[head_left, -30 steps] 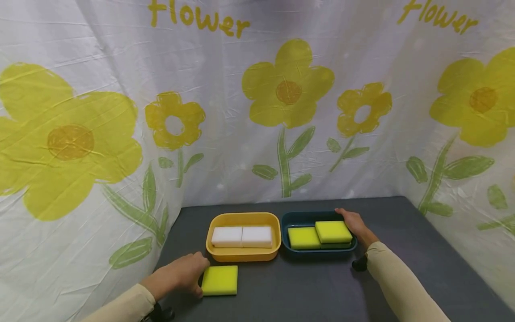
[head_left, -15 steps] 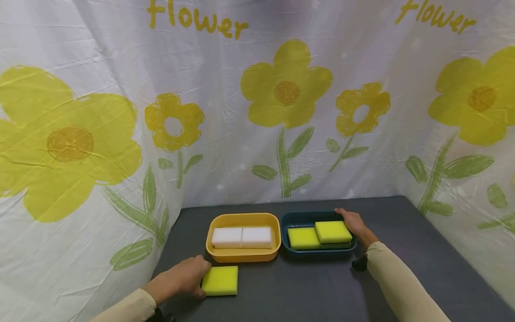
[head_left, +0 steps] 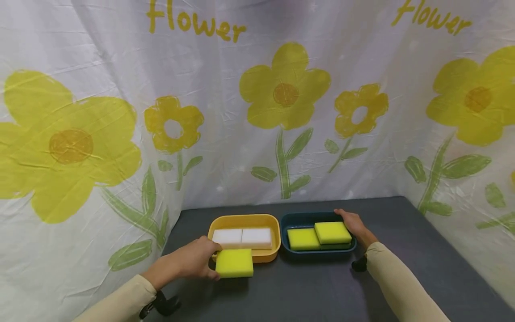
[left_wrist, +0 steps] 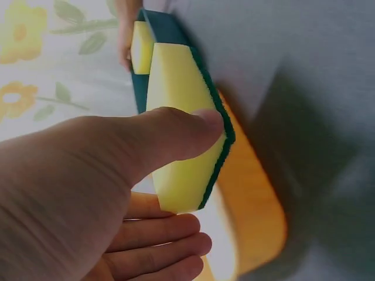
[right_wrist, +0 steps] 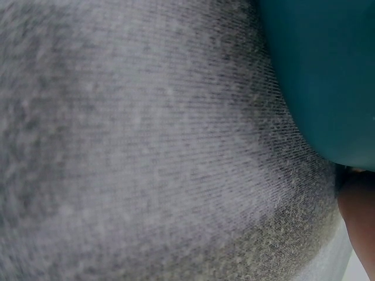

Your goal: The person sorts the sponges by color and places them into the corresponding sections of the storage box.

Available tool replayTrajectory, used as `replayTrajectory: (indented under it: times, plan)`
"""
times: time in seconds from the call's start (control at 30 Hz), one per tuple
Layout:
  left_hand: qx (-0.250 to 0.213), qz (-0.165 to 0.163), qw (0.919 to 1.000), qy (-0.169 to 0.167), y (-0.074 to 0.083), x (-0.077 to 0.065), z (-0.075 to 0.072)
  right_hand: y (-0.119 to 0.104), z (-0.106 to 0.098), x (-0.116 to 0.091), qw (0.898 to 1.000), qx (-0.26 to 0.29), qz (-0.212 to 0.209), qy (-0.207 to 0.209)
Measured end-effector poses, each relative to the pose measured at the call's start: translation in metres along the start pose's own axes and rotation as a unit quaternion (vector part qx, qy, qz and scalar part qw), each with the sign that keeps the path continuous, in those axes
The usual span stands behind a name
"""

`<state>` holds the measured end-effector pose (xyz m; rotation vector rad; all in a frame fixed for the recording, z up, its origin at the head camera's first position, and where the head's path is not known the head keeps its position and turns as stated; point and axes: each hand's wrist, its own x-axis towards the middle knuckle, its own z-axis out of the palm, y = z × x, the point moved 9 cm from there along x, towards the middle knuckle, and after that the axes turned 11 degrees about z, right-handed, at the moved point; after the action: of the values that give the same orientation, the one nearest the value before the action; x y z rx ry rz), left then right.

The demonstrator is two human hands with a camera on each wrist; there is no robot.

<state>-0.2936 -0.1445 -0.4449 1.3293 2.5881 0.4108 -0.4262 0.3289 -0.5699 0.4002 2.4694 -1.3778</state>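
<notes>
In the head view my left hand (head_left: 191, 260) pinches a yellow scrub sponge (head_left: 234, 264) by its left end. It is off the table, before the front wall of the orange-yellow tray (head_left: 265, 256). The left wrist view shows the sponge's dark green scouring layer (left_wrist: 227, 137) facing down, and my thumb on the foam. Two white sponge blocks (head_left: 256, 238) lie side by side in that tray. My right hand (head_left: 356, 226) holds the right end of a dark teal tray (head_left: 301, 217), fingers at its back right corner; some are hidden. Yellow sponges (head_left: 303, 239) lie inside, one (head_left: 333, 232) stacked on another.
The trays stand side by side on a dark grey table (head_left: 306, 290). Behind and at both sides hangs a white cloth (head_left: 225, 170) printed with yellow flowers. The right wrist view shows mostly table surface and the teal tray's outer wall (right_wrist: 328, 76).
My left hand has lifted the scrub sponge off the table and moved it forward and right, toward the orange-yellow tray. The right hand and both trays keep their places.
</notes>
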Motion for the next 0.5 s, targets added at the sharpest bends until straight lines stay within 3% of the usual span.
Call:
replayTrajectory:
  times: [0.33,0.5]
  plan:
    - [0.080,0.032,0.9957,0.033,0.021,0.054,-0.023,0.000,-0.002,-0.001,1.000,0.012,-0.011,0.001]
    - [0.091,0.017,0.9950,0.036,0.032,0.086,-0.030,0.000,-0.001,-0.001,1.000,0.010,-0.010,0.001]
